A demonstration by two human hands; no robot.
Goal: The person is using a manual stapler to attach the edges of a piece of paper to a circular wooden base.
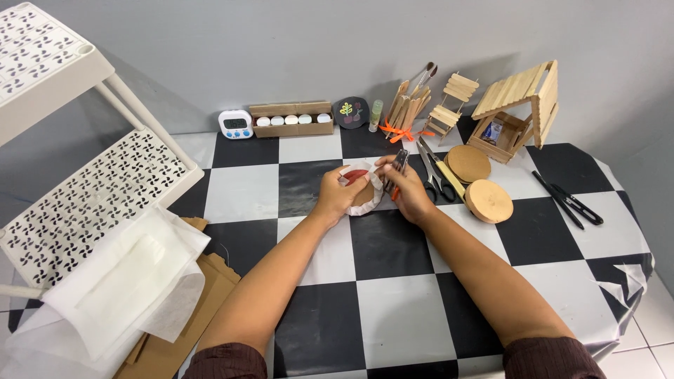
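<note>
My left hand [339,194] holds a round wooden disc wrapped in white fabric with a red patch [363,184], resting on the black and white checkered tablecloth [393,295]. My right hand [408,193] grips a small pair of pliers with orange handles [397,172], its tip at the disc's upper right edge. Both forearms reach in from the bottom of the view.
Scissors [434,175], a yellow-handled cutter [446,172], two wooden discs [489,201] and black snips [572,202] lie to the right. A stick house [519,105], small stick chair [451,105], paint pots in a box [293,119], timer [235,123] stand at the back. White rack [84,196], paper and cardboard [210,295] left.
</note>
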